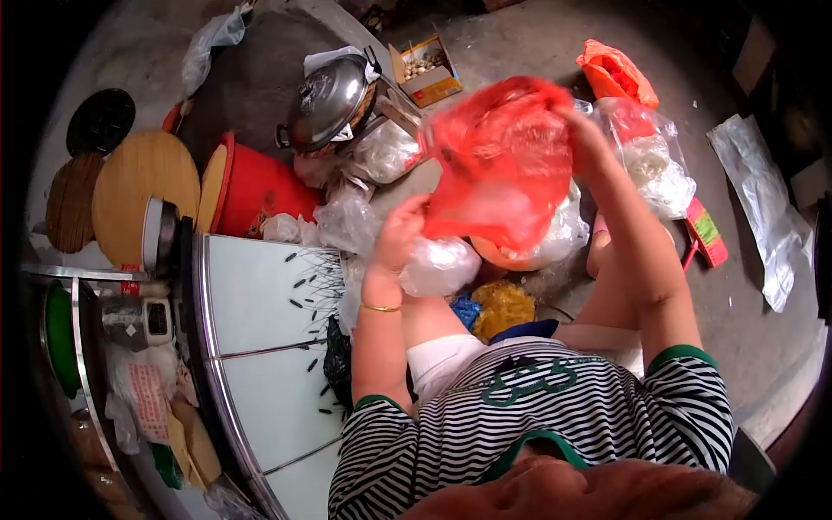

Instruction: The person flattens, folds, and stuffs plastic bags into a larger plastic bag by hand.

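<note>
1. We have one red plastic bag [511,160], raised in front of our body and taken as the dial's centre, with twelve at the top of the view; it is blurred, so we cannot tell whether anything is inside.
2. Our two hands are apart, both closed on it: the left hand [399,232] pinches its edge at eight o'clock, the right hand [586,143] grips bunched film at two.
3. We judge it light, limp and rather slippery, a thin film that could tear; the rim, gathered between thumb and fingers on opposite sides, should give the surest hold.
4. At six o'clock, by our lap, we count one yellow bag [507,305] and one blue bag [465,312], both crumpled.
5. At three lies clear plastic [666,178], too overlapped for us to count; at one to two, one orange-red bag [617,74].
6. At eleven we see one open cardboard box [435,89] with small pale pieces, too small to count; at ten, one lidded wok [325,104].
7. At nine stands one red bucket [269,186]; at eight, one glass-topped desk [247,299]; near four, one broom head [709,232].
</note>
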A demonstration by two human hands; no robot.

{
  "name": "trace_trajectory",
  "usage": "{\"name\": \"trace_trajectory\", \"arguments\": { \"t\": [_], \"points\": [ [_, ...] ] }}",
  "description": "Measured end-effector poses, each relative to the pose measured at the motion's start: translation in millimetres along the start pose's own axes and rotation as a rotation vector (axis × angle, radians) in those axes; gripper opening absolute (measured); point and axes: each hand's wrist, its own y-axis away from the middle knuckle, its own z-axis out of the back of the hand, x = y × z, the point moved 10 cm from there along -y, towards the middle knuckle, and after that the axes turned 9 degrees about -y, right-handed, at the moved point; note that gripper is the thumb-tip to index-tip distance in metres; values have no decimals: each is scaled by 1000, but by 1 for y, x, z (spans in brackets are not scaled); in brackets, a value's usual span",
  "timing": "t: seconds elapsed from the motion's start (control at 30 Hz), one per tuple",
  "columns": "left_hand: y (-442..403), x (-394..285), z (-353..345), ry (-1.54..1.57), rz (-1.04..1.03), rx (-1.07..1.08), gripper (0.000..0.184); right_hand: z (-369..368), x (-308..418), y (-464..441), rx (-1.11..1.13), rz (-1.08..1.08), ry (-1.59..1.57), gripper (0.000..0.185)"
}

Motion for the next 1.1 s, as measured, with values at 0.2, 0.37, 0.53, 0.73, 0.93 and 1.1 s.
{"name": "trace_trajectory", "arguments": {
  "t": [0.2,0.37,0.53,0.73,0.93,1.1],
  "points": [
    [4,18,81,280,-56,-373,19,22,64,2,-248,402,-95,25],
    [2,71,99,773,51,-568,22,40,110,22,-209,752,184,29],
    [-5,56,74,960,66,-615,22,-42,98,27,-65,789,942,63],
    [-26,-6,32,486,-149,-751,23,-105,-62,28,292,78,966,73],
    [-51,-34,-35,551,-224,-380,35,-58,-60,11,-6,111,822,17],
    [-50,-16,-41,389,-94,-271,27,-43,-31,8,-113,135,594,14]
  ]
}}
